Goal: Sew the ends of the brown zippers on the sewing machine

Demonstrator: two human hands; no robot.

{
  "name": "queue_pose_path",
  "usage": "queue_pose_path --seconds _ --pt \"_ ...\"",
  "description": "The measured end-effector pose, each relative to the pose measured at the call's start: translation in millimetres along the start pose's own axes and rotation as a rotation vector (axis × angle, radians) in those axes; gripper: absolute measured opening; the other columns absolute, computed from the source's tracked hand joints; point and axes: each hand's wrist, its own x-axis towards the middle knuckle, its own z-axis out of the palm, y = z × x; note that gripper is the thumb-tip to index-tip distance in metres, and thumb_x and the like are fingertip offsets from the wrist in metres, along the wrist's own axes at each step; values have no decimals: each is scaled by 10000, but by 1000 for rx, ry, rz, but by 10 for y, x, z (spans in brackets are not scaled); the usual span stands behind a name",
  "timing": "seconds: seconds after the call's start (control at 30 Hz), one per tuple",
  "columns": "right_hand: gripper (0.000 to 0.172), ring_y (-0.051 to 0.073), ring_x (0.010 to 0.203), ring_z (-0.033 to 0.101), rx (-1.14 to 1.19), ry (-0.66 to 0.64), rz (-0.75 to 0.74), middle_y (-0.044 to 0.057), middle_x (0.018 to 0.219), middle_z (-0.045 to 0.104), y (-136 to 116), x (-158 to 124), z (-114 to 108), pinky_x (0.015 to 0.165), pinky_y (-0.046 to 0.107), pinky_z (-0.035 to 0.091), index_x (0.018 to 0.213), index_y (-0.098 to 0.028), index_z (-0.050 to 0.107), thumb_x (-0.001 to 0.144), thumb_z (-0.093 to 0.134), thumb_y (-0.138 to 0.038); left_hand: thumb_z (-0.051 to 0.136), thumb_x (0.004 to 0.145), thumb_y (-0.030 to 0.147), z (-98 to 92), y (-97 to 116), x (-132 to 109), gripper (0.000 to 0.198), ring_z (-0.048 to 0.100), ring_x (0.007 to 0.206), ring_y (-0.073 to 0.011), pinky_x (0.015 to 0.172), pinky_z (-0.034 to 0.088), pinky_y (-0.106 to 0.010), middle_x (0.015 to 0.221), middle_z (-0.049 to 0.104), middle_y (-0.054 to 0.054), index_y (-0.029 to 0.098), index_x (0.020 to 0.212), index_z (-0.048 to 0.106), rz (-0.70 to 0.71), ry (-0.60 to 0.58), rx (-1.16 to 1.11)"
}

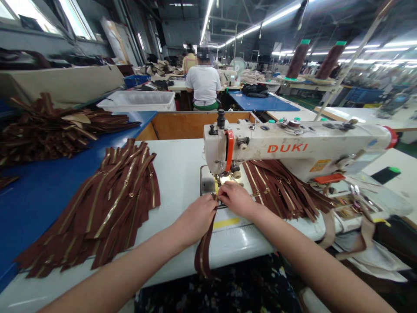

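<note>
Both of my hands meet at the needle area of a white sewing machine [254, 145]. A brown zipper [204, 250] runs up from the table's front edge, where its lower end hangs over, to my fingers. My left hand [201, 217] is closed on the zipper near its top end. Beside it, my right hand [236, 198] pinches the same end close to the presser foot, fingertips almost touching the left ones. The very tip of the zipper is hidden by my fingers. A pile of brown zippers [127, 195] with gold teeth lies left of my hands.
More brown zippers [283, 187] lie under the machine arm on the right. A blue table [42, 208] on the left bears another zipper heap [42, 130]. Scissors and small parts fill a tray [355, 208] at the right. A person in a white shirt [203, 82] sits ahead.
</note>
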Motion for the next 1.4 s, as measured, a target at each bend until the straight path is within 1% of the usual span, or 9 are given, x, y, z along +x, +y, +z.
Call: queue_pose_path --seconds 0.2,0.37,0.47,0.63,0.9,1.07,1.2,1.3,1.4 --pt "75 163 827 528 7 -2 2 27 815 592 -14 8 -10 743 263 375 778 -171 620 846 603 -146 386 892 70 135 -90 -98 246 554 822 -212 786 500 -362 865 589 -71 137 904 623 151 69 114" --pt "71 164 836 537 16 -8 13 32 827 609 -7 9 4 740 260 378 795 -164 626 851 594 -133 404 891 67 111 -96 -148 245 559 900 -238 836 494 -404 951 604 -94 108 1028 603 206 79 257" --pt "81 168 842 538 4 1 3 36 830 609 9 11 29 746 267 377 804 -165 632 861 581 -140 384 902 78 85 -104 -151 268 559 991 -245 876 485 -419 1060 612 -116 110 1071 590 256 91 293" --pt "86 173 828 536 8 21 20 44 835 593 14 10 55 744 278 383 803 -167 630 864 573 -143 341 899 57 74 -192 -151 349 541 1107 -243 941 449 -415 1202 596 -150 99 1171 556 363 59 364" --pt "99 176 823 522 -12 52 49 42 830 582 -36 0 72 725 279 379 808 -174 617 874 555 -135 365 834 22 71 -274 -136 393 543 1163 -247 1017 388 -379 1213 613 -176 58 1174 560 527 13 460" --pt "126 196 857 544 17 95 96 70 882 617 -14 36 83 757 297 408 885 -157 618 892 502 -111 347 831 22 121 -193 -57 392 553 1160 -257 1013 396 -378 1204 618 -192 22 1159 562 461 25 547" --pt "193 191 895 563 129 187 128 87 956 628 30 -83 58 804 302 439 968 -150 618 882 473 -57 355 860 63 165 -140 17 355 556 1161 -248 1006 408 -381 1217 613 -184 42 1151 557 376 48 546" --pt "186 181 880 562 172 205 42 78 917 618 19 -277 30 804 293 457 929 -157 638 893 473 -80 348 872 70 185 -138 47 350 551 1170 -248 1001 416 -396 1229 605 -191 45 1163 542 363 66 519" --pt "187 178 875 548 122 150 -83 72 904 617 -16 -436 15 806 293 465 942 -161 650 911 473 -110 361 879 76 185 -139 68 315 558 1158 -260 989 425 -397 1229 600 -204 36 1115 566 356 70 542"
